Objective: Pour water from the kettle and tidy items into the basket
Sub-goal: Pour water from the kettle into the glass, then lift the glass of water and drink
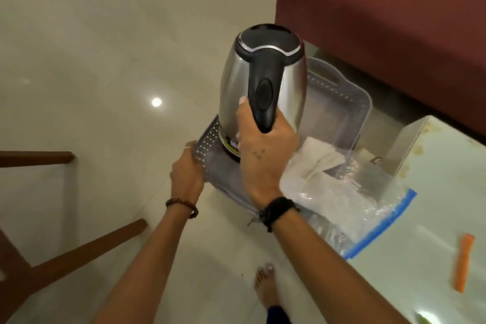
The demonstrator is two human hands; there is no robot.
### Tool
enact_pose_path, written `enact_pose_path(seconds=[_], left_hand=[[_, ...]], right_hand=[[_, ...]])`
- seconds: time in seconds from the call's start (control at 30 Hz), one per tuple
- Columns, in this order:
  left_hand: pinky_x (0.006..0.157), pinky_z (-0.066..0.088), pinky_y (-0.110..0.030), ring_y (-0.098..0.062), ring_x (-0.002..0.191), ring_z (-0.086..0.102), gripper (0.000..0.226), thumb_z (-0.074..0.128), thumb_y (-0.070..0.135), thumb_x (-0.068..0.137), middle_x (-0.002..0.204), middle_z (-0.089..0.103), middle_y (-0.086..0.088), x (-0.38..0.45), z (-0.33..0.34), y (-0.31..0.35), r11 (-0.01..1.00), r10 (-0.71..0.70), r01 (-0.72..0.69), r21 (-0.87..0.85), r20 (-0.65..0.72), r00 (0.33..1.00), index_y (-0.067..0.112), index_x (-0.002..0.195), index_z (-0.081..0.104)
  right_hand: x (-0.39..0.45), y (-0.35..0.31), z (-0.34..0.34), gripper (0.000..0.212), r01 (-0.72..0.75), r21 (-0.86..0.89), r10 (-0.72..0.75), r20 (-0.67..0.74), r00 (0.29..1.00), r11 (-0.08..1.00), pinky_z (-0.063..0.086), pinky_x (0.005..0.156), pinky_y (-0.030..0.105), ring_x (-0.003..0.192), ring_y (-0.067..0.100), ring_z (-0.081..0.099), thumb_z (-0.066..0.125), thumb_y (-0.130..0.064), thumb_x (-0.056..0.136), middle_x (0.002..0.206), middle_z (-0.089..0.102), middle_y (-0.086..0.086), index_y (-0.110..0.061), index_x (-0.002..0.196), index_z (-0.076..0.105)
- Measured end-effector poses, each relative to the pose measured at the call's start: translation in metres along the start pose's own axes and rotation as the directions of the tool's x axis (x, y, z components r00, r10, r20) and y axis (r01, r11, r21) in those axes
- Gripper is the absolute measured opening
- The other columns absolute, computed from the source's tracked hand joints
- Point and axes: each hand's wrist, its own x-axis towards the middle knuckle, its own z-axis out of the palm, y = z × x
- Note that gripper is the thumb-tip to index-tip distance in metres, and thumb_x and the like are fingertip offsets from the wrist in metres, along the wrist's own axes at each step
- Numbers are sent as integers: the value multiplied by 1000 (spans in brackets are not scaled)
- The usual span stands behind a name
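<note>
Now right hand [265, 155] fingers grip kettle [263, 81] handle.

Right hand [264, 150]: gripping a kettle handle, fingers wrapping round it, thumb lying along its left side.
Right wrist: wearing a black band; forearm reaching forward from lower right.
Left hand [187, 172]: holding a basket edge, ring showing on one finger.
Left wrist: wearing a beaded bracelet; forearm extending forward.
Foot [265, 285]: standing bare below.

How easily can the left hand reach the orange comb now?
Probably not easily. The left hand grips the basket edge, and the comb lies far right on the table, beyond the right hand holding the kettle.
</note>
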Motion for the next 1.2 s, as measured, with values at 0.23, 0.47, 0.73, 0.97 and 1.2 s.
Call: enact_pose_path(seconds=[0.23,0.47,0.73,0.97,1.2], left_hand=[[48,43,-4,-8,69,54,31,41,8,94,94,60,-2,11,1,-13,999,22,-22,27,-6,1000,17,123,50],[76,49,-28,-21,93,60,36,44,21,94,113,64,-12,4,-3,-15,997,49,-49,57,15,999,15,130,42],[90,42,-22,-13,110,48,38,57,10,86,125,44,-6,-86,22,-15,988,137,-151,-23,-304,943,13,122,45],[80,35,1,3,84,46,15,43,21,87,91,49,8,-221,81,17,919,384,-387,-73,-49,922,23,96,55],[83,38,-1,4,99,50,22,43,15,92,105,55,14,-348,213,66,874,454,-462,-149,585,671,28,102,57]], right_hand=[[-46,50,19,10,38,22,-40,64,997,999,48,64,5,69,-8,62,62,-35,79,73,64,-30,-40,86,57],[-54,67,8,23,-154,10,139,370,918,988,46,71,4,81,-12,61,63,-31,81,79,64,-34,-18,98,56],[-49,55,-67,29,-65,-259,187,480,857,964,41,90,5,105,-7,54,65,-28,84,108,58,-17,-29,109,52],[-65,25,-212,13,-19,-376,131,277,952,926,46,78,8,88,3,62,56,-12,87,95,65,-13,-21,95,60],[-101,-7,-453,35,-174,-553,139,-105,985,815,47,75,8,82,8,66,61,4,83,89,69,-12,-31,87,59]])
